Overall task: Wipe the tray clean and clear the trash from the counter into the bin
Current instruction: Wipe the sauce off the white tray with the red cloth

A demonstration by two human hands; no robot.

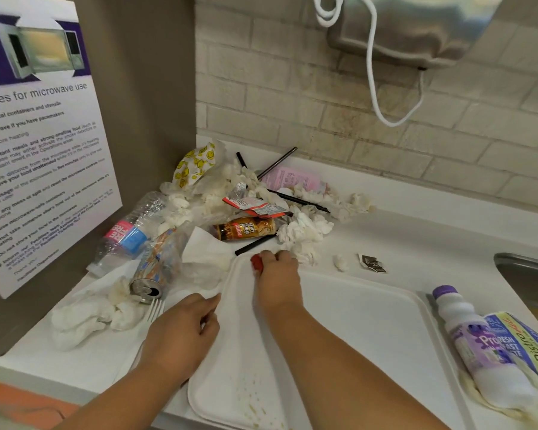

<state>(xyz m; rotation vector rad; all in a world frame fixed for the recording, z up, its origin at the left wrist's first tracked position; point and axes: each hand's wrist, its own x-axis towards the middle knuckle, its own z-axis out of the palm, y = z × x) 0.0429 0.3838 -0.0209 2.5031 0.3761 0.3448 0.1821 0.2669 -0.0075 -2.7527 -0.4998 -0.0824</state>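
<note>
A white tray point(364, 330) lies on the counter in front of me, with brownish specks near its front left corner. My right hand point(277, 274) is at the tray's far left corner, its fingers curled around a small red thing point(256, 263). My left hand point(184, 333) rests at the tray's left edge, fingers loosely curled, touching the rim. Behind the tray is a heap of trash: crumpled tissues point(305, 231), a crushed can point(156, 268), a clear plastic bottle point(131, 231), a brown sachet point(246, 228), black straws point(277, 162) and a smiley wrapper point(196, 162).
A white bottle with a purple cap point(479, 346) lies on wrappers at the tray's right end. A steel sink point(528, 274) is at the far right. A plastic fork point(154, 311) lies left of the tray. A microwave notice point(38, 144) leans at the left wall.
</note>
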